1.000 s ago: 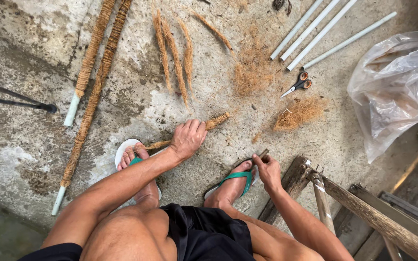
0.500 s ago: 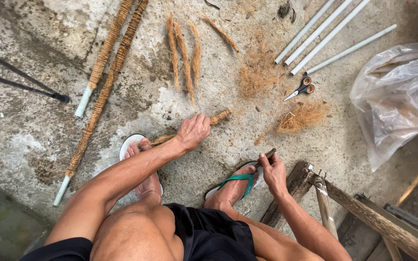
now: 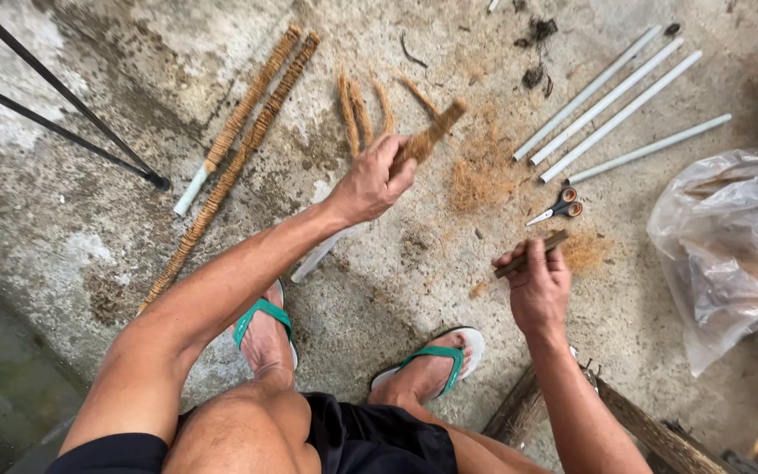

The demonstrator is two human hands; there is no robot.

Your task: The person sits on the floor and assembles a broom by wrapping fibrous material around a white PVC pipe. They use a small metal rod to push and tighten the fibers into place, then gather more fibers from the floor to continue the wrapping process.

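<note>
My left hand point(image 3: 372, 183) grips a white pipe partly wrapped in brown coconut fibre point(image 3: 427, 139), lifted off the concrete floor and pointing up and to the right; its bare white end point(image 3: 313, 258) sticks out below my wrist. My right hand point(image 3: 537, 283) is closed on a short dark wooden stick point(image 3: 532, 254), held level above the floor. A heap of loose brown fibre point(image 3: 482, 175) lies between the two hands. My two feet in green sandals point(image 3: 261, 320) rest on the floor below.
Two long fibre-wrapped pipes point(image 3: 239, 149) lie at upper left beside thin black rods point(image 3: 63, 114). Short fibre bundles point(image 3: 360, 110) lie at the centre top. Several bare white pipes point(image 3: 611, 101), orange-handled scissors point(image 3: 557, 209) and a clear plastic bag point(image 3: 730, 246) sit right. Wooden planks point(image 3: 651, 430) are at lower right.
My left hand has lifted the fibre-wrapped pipe off the floor and raised it up. My right hand rose with the stick. The view shifted, showing both feet lower down.
</note>
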